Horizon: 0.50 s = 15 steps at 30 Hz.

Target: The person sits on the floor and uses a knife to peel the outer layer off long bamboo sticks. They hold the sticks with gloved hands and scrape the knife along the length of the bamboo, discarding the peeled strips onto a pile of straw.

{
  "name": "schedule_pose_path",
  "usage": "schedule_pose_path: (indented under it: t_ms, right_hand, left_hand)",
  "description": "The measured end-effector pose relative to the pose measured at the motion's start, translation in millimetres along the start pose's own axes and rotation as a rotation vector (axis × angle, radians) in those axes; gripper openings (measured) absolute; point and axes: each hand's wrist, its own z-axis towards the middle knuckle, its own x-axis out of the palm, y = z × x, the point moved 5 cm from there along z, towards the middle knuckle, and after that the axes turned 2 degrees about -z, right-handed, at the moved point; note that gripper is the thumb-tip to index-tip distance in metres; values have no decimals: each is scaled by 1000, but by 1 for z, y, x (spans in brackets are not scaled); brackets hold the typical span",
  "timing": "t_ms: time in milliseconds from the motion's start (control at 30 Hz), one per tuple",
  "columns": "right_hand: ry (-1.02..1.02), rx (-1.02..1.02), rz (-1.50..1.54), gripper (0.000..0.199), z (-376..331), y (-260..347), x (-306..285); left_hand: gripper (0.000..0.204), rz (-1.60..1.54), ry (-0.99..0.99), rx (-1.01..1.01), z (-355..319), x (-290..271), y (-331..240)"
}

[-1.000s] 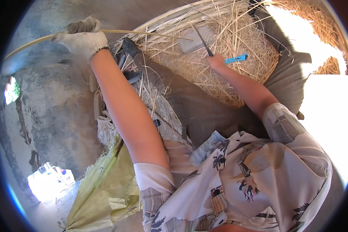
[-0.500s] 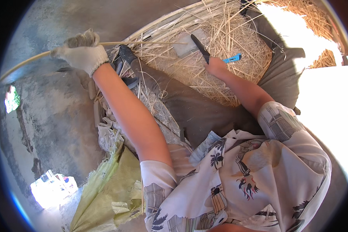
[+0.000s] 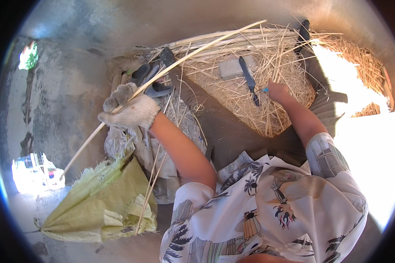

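Observation:
My left hand (image 3: 128, 105), in a pale knitted glove with a grey palm, closes around a long, thin bamboo strip (image 3: 206, 51). The strip slants from near the light patch at lower left, past my leg, up to the top middle. My bare right hand (image 3: 278, 91) is closed over the shavings at a small blue tool (image 3: 265, 89); only a bit of blue shows beside the fingers. Left of that hand a dark knife (image 3: 247, 77) lies on the shavings, out of my grip. A grey rectangular block (image 3: 235, 68) sits just beyond the knife.
Pale shavings (image 3: 215, 87) heap between my outstretched legs (image 3: 232, 114). Long split strips (image 3: 197, 41) lie along the far side. Grey slippers (image 3: 159, 89) are by my left foot. A yellow-green woven sack (image 3: 96, 201) spreads at lower left. Straw (image 3: 360, 57) piles up at far right.
My right hand has let go of the knife and moved right, onto the small blue tool. My left hand has come nearer and right, swinging the bamboo strip to a steep slant.

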Motion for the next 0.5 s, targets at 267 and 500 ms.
schedule_pose_path:
  t_ms: [267,500]
  right_hand:
    - [-215,-297,-211,39,-57,-22,-107]
    - [-593,-382,-325,27,-169,-36,-134]
  left_hand:
    - [74,270,31,-680,-97,-25,19]
    - [42,-270,109,-1213,-227,-58,54]
